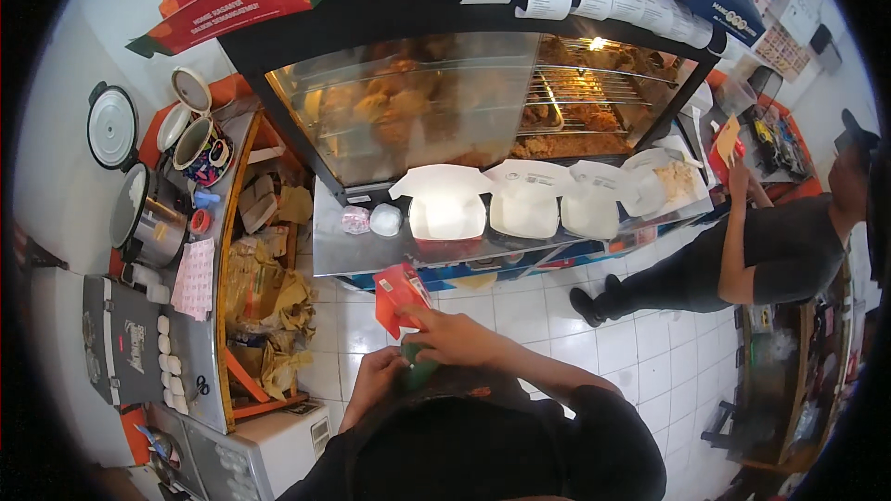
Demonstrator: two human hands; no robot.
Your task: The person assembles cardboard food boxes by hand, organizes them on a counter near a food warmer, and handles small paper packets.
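Observation:
A red folding food carton [401,295] with a green part is in front of my body, partly hidden by my fingers. My right hand [455,339] is closed on its near side, thumb and fingers bent round the card. Lower and to the left, my left hand [376,378] is closed at the green part [419,366]. Beyond the carton, three open cartons with white insides stand in a row on the metal counter: the left one [447,215], the middle one [524,213] and the right one [590,213].
A glass warming cabinet [399,121] with fried food stands behind the counter [348,255]. Two small wrapped bundles [371,219] lie left of the cartons. On the left table are pink paper sheets [194,280], pots and scissors [201,386]. A co-worker [742,241] stands at right holding a red-and-tan packet.

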